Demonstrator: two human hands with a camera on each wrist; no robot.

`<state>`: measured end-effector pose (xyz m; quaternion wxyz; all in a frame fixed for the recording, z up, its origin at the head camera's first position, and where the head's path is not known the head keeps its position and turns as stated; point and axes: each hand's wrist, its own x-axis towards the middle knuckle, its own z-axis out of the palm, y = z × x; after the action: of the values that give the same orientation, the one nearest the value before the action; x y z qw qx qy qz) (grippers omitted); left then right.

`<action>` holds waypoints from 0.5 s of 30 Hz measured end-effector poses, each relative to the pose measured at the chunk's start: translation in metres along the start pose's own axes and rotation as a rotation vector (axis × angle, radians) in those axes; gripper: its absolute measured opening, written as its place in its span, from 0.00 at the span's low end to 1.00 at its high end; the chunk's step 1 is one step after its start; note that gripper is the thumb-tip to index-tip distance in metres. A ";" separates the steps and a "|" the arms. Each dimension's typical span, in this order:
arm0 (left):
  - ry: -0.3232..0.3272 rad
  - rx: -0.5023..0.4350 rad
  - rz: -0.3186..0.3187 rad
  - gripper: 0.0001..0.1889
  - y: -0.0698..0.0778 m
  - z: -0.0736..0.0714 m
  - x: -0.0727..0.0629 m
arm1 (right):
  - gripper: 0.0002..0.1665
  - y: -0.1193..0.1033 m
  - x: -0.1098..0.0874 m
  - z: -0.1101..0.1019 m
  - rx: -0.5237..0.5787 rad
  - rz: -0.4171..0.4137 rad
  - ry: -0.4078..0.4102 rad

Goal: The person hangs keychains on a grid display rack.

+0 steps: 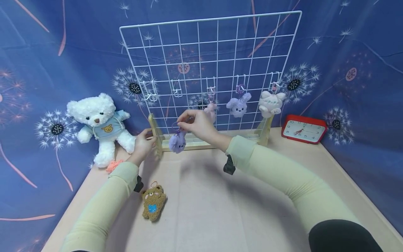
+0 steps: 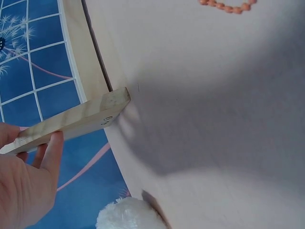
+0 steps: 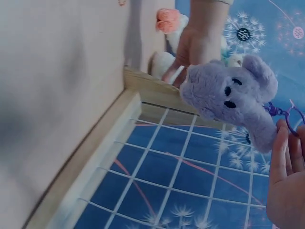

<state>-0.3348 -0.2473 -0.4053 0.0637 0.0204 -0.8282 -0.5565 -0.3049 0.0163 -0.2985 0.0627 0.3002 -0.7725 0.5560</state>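
Observation:
My right hand (image 1: 199, 124) pinches the purple ring (image 3: 293, 119) of a lavender plush keychain (image 1: 177, 142), which hangs below the fingers in front of the wire grid rack (image 1: 218, 18). Its dark eyes and nose show in the right wrist view. At the rack's left end, my left hand (image 1: 144, 145) grips the wooden side post (image 2: 86, 114) between thumb and fingers. From hooks on the grid hang a pink plush (image 1: 211, 111), partly behind my right hand, a lavender long-eared plush (image 1: 238, 106) and a white plush (image 1: 271, 104). Two hooks at the left, one a white hook (image 1: 177, 92), carry nothing.
A brown bear keychain (image 1: 153, 203) lies on the table (image 1: 214, 217) near my left forearm. A white teddy bear (image 1: 102, 127) in a blue top sits at left, a coral item (image 1: 114, 166) beside its foot. A red clock (image 1: 304, 129) stands at right.

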 end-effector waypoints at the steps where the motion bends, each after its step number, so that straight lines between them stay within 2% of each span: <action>1: 0.000 0.001 0.002 0.26 0.000 0.001 0.000 | 0.03 -0.001 0.002 -0.001 0.009 0.004 0.016; 8: -0.002 0.000 0.009 0.26 -0.003 0.002 0.001 | 0.02 -0.011 0.014 -0.003 0.086 0.012 0.097; 15: 0.015 -0.001 0.069 0.25 -0.002 0.000 -0.002 | 0.03 -0.026 0.026 -0.007 0.149 0.047 0.134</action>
<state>-0.3329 -0.2473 -0.4072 0.0892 -0.0041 -0.8277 -0.5540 -0.3132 0.0068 -0.2634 0.0789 0.2481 -0.7300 0.6319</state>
